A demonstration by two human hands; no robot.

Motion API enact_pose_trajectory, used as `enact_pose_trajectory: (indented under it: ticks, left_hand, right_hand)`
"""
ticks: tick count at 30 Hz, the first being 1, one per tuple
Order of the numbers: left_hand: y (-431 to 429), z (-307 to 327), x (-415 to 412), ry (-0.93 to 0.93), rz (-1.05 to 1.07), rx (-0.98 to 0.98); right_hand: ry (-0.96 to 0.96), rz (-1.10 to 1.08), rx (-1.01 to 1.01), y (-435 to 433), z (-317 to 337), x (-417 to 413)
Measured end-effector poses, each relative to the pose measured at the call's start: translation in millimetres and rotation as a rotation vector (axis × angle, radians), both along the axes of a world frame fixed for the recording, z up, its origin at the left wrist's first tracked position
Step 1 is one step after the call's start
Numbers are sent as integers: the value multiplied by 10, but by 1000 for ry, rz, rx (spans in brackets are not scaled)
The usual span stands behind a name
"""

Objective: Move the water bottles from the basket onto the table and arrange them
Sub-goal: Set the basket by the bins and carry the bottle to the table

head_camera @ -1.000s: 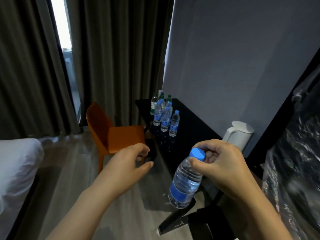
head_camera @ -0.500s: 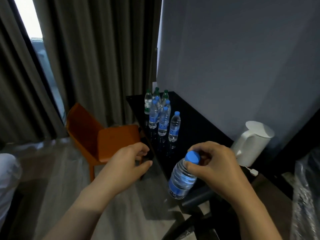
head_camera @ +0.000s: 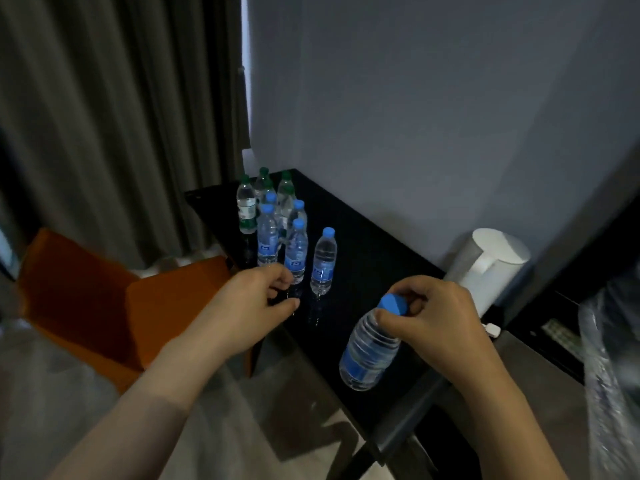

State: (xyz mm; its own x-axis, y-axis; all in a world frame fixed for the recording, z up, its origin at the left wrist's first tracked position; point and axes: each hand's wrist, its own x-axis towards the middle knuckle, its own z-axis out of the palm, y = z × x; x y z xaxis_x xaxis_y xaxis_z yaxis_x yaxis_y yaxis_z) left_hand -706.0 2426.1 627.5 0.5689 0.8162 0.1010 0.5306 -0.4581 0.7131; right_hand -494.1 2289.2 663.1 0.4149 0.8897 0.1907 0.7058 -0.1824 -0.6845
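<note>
**A:** What is seen at the left?

**B:** A smooth orange chair [head_camera: 104,299] is set before pleated grey curtains [head_camera: 104,116]. Just right of it, the left hand [head_camera: 252,306] is held in the air by the desk's left edge, with fingers loosely curled and nothing gripped.

**A:** And the bottles already set down?

**B:** The standing bottles [head_camera: 277,230] are clustered toward the far-left corner of the glossy black desk [head_camera: 367,244]. They are of clear ribbed plastic, green-capped at the back, blue-capped and blue-labelled in front. One lone bottle [head_camera: 323,261] is stood slightly apart at the cluster's right. The left hand's fingertips are seen just before the nearest one, but whether it is touched cannot be told.

**A:** Where is the bottle in hand?

**B:** The held bottle [head_camera: 367,355] is gripped at its neck and round blue cap [head_camera: 393,304] by the thumb and curled fingers of the right hand [head_camera: 440,320]. It is hung tilted above the desk's near end, base lowest, below and left of that hand and well apart from the left hand. Ribbed clear walls and a blue label band are shown.

**A:** Further right?

**B:** A matte white kettle [head_camera: 488,268], cylindrical with a handle, is stood at the desk's back edge by the wall. Crinkled clear plastic [head_camera: 609,358] is seen at the far right.
</note>
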Motion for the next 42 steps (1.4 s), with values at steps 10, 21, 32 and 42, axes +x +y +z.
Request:
enact_pose_trajectory:
  ticks: [10, 21, 32, 42]
  left_hand:
    - [1053, -18, 97, 49, -208, -47]
    - [1781, -171, 436, 77, -302, -96]
    - [2524, -306, 1249, 253, -391, -59]
    - [2862, -659, 1915, 319, -466, -53]
  right_hand:
    - [59, -330, 71, 715, -148, -180]
    - [11, -469, -98, 1397, -565, 105]
    - [90, -547, -224, 2096, -1158, 881]
    - [126, -671, -352, 2433, -1590, 1217]
